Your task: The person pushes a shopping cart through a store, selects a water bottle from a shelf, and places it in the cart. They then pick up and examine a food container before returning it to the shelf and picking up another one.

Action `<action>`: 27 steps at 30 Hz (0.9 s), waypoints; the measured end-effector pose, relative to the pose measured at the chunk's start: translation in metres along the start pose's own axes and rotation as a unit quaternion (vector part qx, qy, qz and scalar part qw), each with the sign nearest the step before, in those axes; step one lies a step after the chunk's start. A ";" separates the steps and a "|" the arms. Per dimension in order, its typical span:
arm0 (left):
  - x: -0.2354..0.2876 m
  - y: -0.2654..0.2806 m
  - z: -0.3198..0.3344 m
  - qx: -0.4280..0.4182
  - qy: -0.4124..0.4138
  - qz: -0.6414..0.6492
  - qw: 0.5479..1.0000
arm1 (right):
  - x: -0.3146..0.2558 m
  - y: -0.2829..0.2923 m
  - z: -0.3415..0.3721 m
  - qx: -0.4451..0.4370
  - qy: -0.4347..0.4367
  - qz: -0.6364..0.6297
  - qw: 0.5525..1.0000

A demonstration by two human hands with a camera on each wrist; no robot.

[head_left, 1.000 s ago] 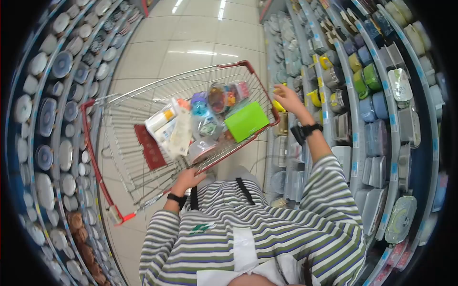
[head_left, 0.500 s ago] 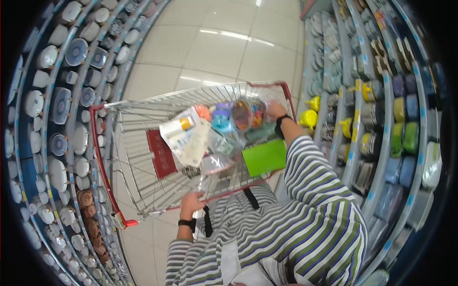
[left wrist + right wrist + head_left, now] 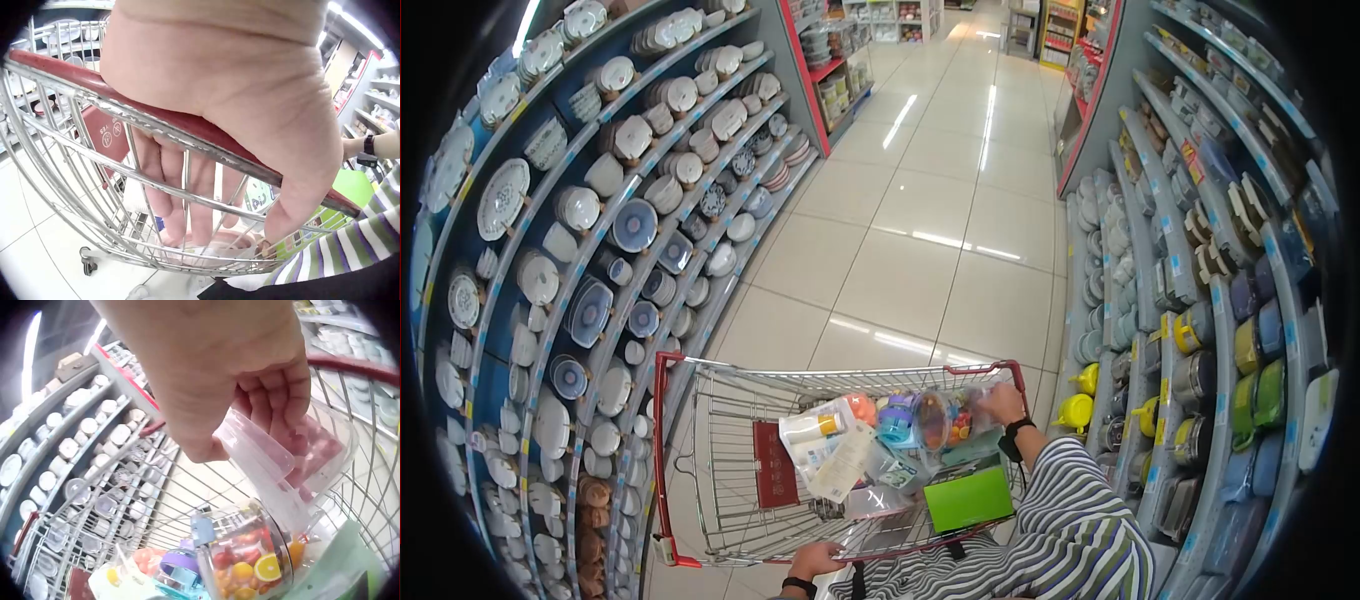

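A wire shopping cart with red corner trim [image 3: 662,440] stands crosswise in front of me. My left hand [image 3: 815,560] lies over its near red rail [image 3: 62,69], fingers bent down inside the wires and thumb on the near side. At the cart's right end, my right hand [image 3: 231,381] pinches the edge of a clear plastic container [image 3: 325,447] with pinkish contents. Right below it sits a clear jar with a fruit print [image 3: 250,565]. Around these lie a bright green box [image 3: 968,500], a purple-and-blue item [image 3: 897,420], an orange item [image 3: 861,408] and white packages [image 3: 845,465].
Shelves of plates and bowls [image 3: 635,225] line the left side. To the right, shelves hold yellow kettle-like pots [image 3: 1076,411], green containers [image 3: 1268,395] and other kitchenware. Pale floor tiles [image 3: 900,250] run ahead between them, toward more shelving at the far end.
My right hand has come from outside the cart's right end, beside the shelf, into the cart and onto the clear container. The left hand stays on the rail. The head view has tilted up.
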State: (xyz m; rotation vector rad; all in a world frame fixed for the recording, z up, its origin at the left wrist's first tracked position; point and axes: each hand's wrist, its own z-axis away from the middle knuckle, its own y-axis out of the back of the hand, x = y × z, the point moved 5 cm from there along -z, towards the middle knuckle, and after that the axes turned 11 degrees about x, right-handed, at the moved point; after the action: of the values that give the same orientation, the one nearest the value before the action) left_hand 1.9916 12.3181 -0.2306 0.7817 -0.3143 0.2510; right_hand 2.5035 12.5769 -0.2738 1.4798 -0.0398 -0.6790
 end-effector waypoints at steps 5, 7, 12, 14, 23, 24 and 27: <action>-0.001 0.001 -0.016 -0.013 -0.030 -0.020 0.999 | -0.033 0.074 0.042 0.051 0.091 0.036 0.994; 0.000 0.006 -0.019 0.011 -0.050 -0.035 0.998 | -0.045 0.115 0.062 0.108 0.070 -0.002 0.992; 0.014 0.026 -0.025 0.062 -0.094 -0.029 0.993 | -0.042 0.181 0.135 0.212 0.077 -0.100 0.969; 0.022 0.032 -0.031 0.068 -0.121 -0.051 0.989 | -0.049 0.221 0.190 0.243 0.054 -0.112 0.962; 0.013 0.048 -0.076 -0.022 -0.209 0.023 0.977 | -0.016 0.279 0.478 0.378 -0.119 -0.234 0.888; 0.001 0.043 -0.101 -0.009 -0.229 0.040 0.973 | -0.013 0.277 0.507 0.403 -0.128 -0.231 0.876; 0.058 0.070 -0.085 0.025 -0.292 0.022 0.956 | -0.007 0.266 0.582 0.373 -0.218 -0.368 0.823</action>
State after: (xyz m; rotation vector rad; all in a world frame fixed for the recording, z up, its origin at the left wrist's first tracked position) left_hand 2.0371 12.4328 -0.2208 0.8913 -0.8871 0.0639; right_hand 2.3550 12.0436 0.0467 2.0656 -0.0953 -1.7853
